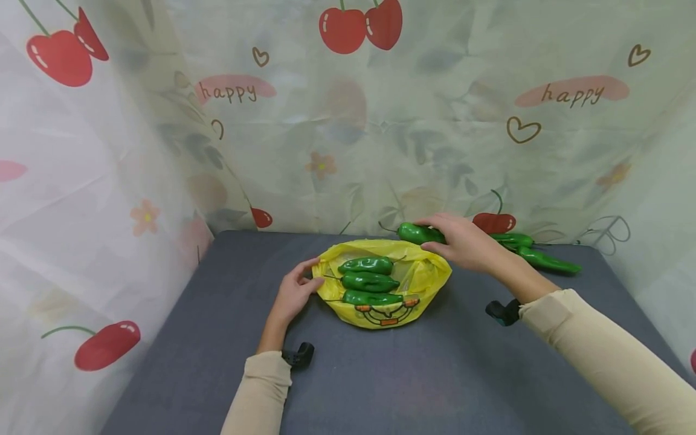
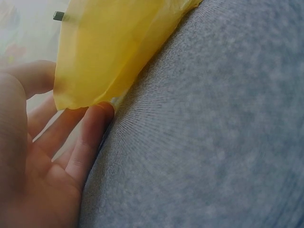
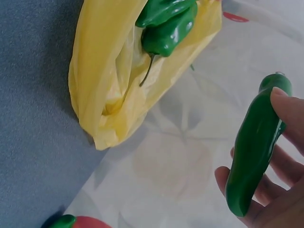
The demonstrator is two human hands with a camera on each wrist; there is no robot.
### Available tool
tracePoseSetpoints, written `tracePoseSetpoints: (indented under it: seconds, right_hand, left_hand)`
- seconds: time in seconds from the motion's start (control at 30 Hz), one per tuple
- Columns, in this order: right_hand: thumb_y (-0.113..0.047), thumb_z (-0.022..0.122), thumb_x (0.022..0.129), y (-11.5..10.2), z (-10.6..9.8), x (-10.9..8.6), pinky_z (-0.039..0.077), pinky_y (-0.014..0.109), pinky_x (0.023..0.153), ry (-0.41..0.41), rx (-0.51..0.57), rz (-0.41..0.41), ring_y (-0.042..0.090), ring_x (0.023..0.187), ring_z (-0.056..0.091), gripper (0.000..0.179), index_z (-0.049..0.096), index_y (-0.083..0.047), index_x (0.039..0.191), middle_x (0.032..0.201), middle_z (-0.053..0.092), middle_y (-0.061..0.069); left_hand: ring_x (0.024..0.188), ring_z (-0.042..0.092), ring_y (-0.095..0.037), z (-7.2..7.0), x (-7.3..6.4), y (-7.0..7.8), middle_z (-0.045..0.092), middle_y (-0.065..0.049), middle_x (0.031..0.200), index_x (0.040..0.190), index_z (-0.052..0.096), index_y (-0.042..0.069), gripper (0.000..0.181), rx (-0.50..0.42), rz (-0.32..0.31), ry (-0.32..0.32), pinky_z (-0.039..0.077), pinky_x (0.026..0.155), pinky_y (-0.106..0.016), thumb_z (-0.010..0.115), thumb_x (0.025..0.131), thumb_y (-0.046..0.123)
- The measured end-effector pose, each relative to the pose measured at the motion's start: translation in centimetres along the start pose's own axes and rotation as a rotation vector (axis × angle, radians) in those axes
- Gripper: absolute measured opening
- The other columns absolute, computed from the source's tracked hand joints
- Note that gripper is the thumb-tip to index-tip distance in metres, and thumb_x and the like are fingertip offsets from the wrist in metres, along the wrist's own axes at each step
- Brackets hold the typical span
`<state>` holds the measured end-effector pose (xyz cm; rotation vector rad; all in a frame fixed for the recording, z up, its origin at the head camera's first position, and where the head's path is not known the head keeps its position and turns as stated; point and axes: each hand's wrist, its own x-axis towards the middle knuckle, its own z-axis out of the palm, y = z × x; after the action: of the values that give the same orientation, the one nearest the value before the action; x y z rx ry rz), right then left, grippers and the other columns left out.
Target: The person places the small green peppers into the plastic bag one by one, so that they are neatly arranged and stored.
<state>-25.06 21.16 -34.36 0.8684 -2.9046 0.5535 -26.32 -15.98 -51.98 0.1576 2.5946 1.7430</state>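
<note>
A yellow plastic bag [image 1: 429,281] lies with its mouth spread wide, a cartoon print on its front. Three green peppers [image 1: 371,282] rest side by side in it. At the bag's left rim, my left hand [image 1: 293,294] holds the edge, thumb on one side and fingers on the other, as the left wrist view [image 2: 57,156] of the hand shows. Above the bag's back right rim, my right hand [image 1: 462,241] grips another long green pepper [image 3: 256,147] between thumb and fingers. The right palm is hidden in the head view.
More green peppers [image 1: 549,261] lie at the back right of the grey table [image 1: 380,380], partly behind my right forearm. A printed curtain [image 1: 380,145] hangs along the back and both sides. Each wrist wears a black strap device [image 1: 502,312].
</note>
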Motion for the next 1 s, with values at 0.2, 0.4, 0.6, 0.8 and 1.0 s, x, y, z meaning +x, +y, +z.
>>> tracePoseSetpoints:
  seconds: [0.2,0.4,0.6,0.8,1.0]
  right_hand:
    - [-0.018,0.072,0.096,-0.5,0.9,1.0,0.051,0.051,0.099,-0.032,0.017,-0.038,0.032,0.121,0.063,0.049,0.058,-0.008,0.142,0.135,0.065,0.014]
    - [-0.023,0.070,0.097,-1.6,1.7,2.2,0.052,0.050,0.099,-0.086,0.025,-0.037,0.030,0.121,0.064,0.049,0.058,-0.011,0.143,0.137,0.065,0.011]
    - [-0.024,0.068,0.099,-2.3,2.6,3.8,0.052,0.046,0.097,-0.130,0.037,-0.043,0.026,0.120,0.063,0.047,0.058,-0.012,0.143,0.136,0.064,0.008]
    - [-0.023,0.069,0.099,-2.9,3.4,4.9,0.052,0.045,0.098,-0.161,0.029,-0.055,0.026,0.122,0.062,0.047,0.058,-0.011,0.143,0.137,0.064,0.009]
    - [-0.020,0.069,0.099,-3.9,4.2,6.0,0.049,0.048,0.105,-0.186,0.034,-0.062,0.030,0.131,0.058,0.050,0.056,-0.012,0.146,0.144,0.060,0.010]
  left_hand:
    - [0.087,0.068,-0.013,0.1,0.0,-0.2,0.059,-0.004,0.147,0.145,0.056,0.031,0.049,-0.010,0.002,-0.006,0.051,0.083,-0.032,0.069,0.098,0.035]
    - [0.089,0.069,-0.014,0.1,0.0,-0.3,0.055,-0.006,0.152,0.146,0.055,0.028,0.052,-0.028,0.024,-0.016,0.051,0.083,-0.031,0.071,0.097,0.035]
    - [0.090,0.068,-0.014,0.0,-0.1,-0.2,0.055,-0.006,0.152,0.146,0.055,0.029,0.052,-0.029,0.025,-0.011,0.051,0.082,-0.031,0.071,0.097,0.035]
    - [0.091,0.068,-0.013,0.0,-0.1,-0.2,0.053,-0.005,0.153,0.147,0.055,0.029,0.053,-0.026,0.009,-0.018,0.051,0.083,-0.030,0.070,0.097,0.036]
    - [0.091,0.069,-0.017,-0.1,-0.1,-0.1,0.054,-0.007,0.152,0.146,0.055,0.028,0.053,-0.027,0.020,-0.012,0.051,0.082,-0.031,0.071,0.096,0.034]
